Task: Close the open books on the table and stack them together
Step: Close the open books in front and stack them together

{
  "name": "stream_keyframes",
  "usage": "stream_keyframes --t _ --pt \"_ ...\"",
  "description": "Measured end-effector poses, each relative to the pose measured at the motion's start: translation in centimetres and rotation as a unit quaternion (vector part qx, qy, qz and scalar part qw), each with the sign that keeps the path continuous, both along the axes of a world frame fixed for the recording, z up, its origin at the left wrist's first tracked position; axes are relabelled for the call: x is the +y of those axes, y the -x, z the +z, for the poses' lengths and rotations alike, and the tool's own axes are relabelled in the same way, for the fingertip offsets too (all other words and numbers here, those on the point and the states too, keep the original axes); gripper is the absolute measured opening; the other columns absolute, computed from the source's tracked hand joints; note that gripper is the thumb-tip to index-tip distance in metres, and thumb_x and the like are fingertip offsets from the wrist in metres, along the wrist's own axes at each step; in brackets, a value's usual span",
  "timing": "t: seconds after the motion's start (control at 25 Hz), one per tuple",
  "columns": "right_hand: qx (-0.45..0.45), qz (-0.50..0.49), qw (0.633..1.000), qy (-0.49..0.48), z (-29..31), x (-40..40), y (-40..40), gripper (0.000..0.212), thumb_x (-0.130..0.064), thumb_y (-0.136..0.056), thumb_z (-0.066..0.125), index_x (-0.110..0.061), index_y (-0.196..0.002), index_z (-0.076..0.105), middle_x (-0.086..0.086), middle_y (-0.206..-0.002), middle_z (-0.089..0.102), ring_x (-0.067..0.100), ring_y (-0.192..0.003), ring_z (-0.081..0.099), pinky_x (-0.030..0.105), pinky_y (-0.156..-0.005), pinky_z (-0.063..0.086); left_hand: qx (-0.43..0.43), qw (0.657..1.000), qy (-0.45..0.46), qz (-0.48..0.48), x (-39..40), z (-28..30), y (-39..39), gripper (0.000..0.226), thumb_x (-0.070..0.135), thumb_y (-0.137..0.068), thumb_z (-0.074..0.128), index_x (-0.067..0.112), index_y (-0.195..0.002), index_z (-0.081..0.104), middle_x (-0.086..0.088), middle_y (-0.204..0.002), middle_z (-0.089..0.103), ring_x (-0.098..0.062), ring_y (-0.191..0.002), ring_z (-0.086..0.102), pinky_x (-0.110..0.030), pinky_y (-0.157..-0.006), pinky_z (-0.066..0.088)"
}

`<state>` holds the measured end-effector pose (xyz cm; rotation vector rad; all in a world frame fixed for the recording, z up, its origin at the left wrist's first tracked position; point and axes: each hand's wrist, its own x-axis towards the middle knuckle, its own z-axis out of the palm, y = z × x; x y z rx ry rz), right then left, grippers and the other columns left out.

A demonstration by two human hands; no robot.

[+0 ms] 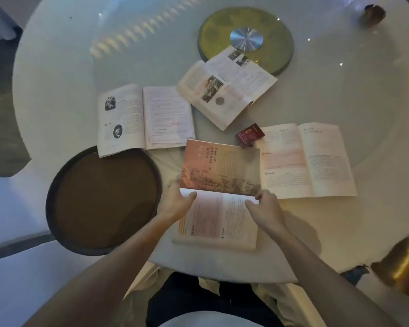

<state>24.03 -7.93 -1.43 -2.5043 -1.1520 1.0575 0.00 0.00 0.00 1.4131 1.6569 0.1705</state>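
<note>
Grip noted: left hand (pixel 178 200) and right hand (pixel 266 206) loosely pinch the raised half of the near book (pixel 219 197), half-folded on the desk (pixel 69 86). Three open books lie beyond the grip. Pages could crease or slip if pressed unevenly; the red box (pixel 249 135) just beyond may be knocked.

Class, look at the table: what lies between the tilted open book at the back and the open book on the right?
A small red box lies between the tilted book and the right book, seen in the head view.
</note>
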Motion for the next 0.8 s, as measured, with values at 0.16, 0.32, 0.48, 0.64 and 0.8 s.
stream_keyframes --t 0.16,0.32,0.48,0.64,0.8 --pt "0.069 -0.124 0.989 0.044 -0.9 -2.1 0.4 0.035 -0.031 -0.087 0.064 -0.009 -0.112 0.054 0.004 -0.101 0.063 0.021 -0.085 0.062 0.038 -0.067 0.049 -0.013 0.994 0.074 0.073 -1.8 -1.2 1.1 0.036 0.033 -0.089 0.058 0.016 -0.120 0.052 -0.003 -0.101 0.066 -0.016 -0.085 0.064 -0.042 -0.075 0.058" --pt "0.122 -0.181 0.975 0.035 -1.5 -2.8 0.4 0.018 -0.022 -0.090 0.064 -0.012 -0.101 0.054 0.007 -0.099 0.065 0.018 -0.080 0.059 0.041 -0.072 0.050 -0.019 0.994 0.079 0.077 -2.2 -1.8 1.6 0.028 0.033 -0.093 0.054 0.011 -0.109 0.062 -0.003 -0.091 0.067 -0.019 -0.083 0.066 -0.036 -0.066 0.054" --pt "0.185 -0.233 0.955 -0.003 -1.0 -2.8 -1.0 0.023 -0.013 -0.088 0.067 -0.011 -0.108 0.058 0.007 -0.108 0.065 0.023 -0.090 0.064 0.043 -0.073 0.056 -0.022 0.987 0.064 0.143 -0.6 -2.0 2.8 0.027 0.021 -0.087 0.060 -0.003 -0.089 0.071 -0.022 -0.087 0.073 -0.026 -0.073 0.068 -0.041 -0.064 0.055" --pt "0.286 -0.306 0.907 -0.032 -0.5 -1.2 -2.2 0.013 -0.006 -0.090 0.066 -0.002 -0.103 0.066 0.018 -0.099 0.069 0.024 -0.078 0.064 0.033 -0.062 0.049 -0.101 0.954 0.104 0.263 2.3 -1.7 2.9 0.031 0.013 -0.082 0.077 -0.001 -0.108 0.064 -0.017 -0.100 0.071 -0.022 -0.079 0.067 -0.029 -0.063 0.053" --pt "0.398 -0.396 0.826 -0.041 0.3 1.2 -2.6 0.011 0.003 -0.092 0.062 0.005 -0.103 0.066 0.018 -0.092 0.067 0.027 -0.083 0.069 0.035 -0.063 0.062 -0.213 0.918 0.174 0.287 4.7 -1.2 2.1 0.030 0.004 -0.089 0.071 -0.008 -0.116 0.067 -0.020 -0.089 0.074 -0.019 -0.062 0.072 -0.027 -0.057 0.059"
